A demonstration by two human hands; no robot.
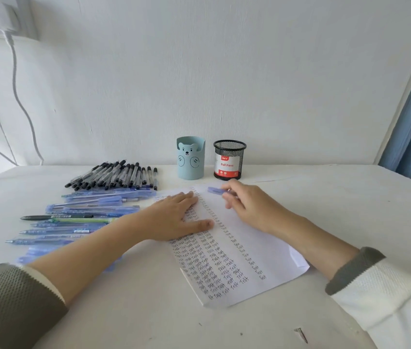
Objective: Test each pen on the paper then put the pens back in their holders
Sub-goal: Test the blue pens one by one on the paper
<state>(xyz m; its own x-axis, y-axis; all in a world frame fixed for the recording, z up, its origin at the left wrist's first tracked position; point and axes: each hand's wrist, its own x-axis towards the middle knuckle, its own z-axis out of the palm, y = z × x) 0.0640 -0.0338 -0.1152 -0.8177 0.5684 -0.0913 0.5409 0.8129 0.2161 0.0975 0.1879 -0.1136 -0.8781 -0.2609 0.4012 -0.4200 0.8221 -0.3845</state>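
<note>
two holders, a bear cup [190,159] and a mesh cup [229,159], stand by the wall with their insides hidden. the left hand [174,220] lies flat on the paper [275,263], and its forearm covers part of the loose pens [86,210]. the right hand [247,205] pinches a blue pen [215,190], blurred and half hidden, over the paper's far edge. the table [350,210] runs wide to the right.

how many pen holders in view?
2. The blue bear holder stands upright at the back of the table. The black mesh holder stands just to its right, not touching it. No others are visible.
</note>
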